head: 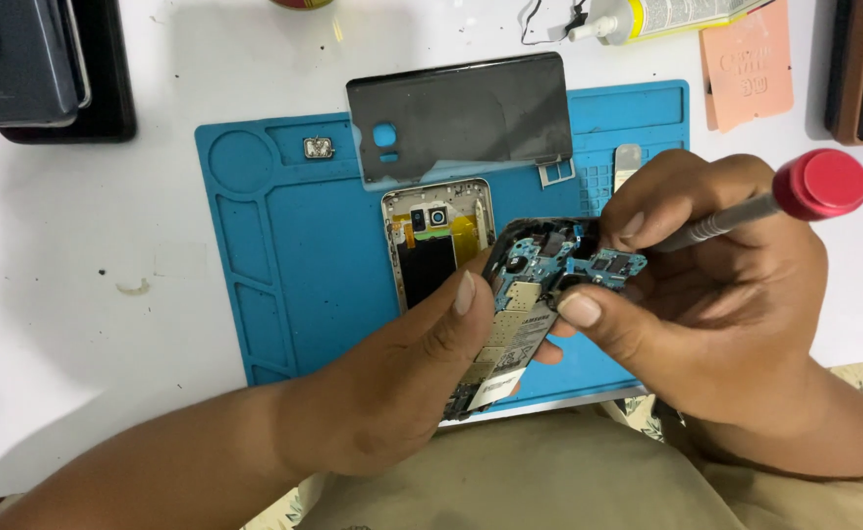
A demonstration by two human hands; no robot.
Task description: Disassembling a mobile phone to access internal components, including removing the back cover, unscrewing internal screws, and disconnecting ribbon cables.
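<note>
Pinching the circuit board (pixel 522 294) slantwise in my left grip (pixel 422 363), I clamped the screwdriver (pixel 746 208) in my right grip (pixel 716 294), its tip at the board's top end.

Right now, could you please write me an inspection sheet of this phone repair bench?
Surface: white table with blue repair mat.
Job's things: phone circuit board held above the mat; red-capped screwdriver; opened phone frame; dark back cover.
Clutter: small metal part, adhesive tube, pink card.
Grippers: left hand grips the board; right hand holds the screwdriver against it.
Cables: thin black wire at the top edge.
Surroundings: dark boxes in the corners.
</note>
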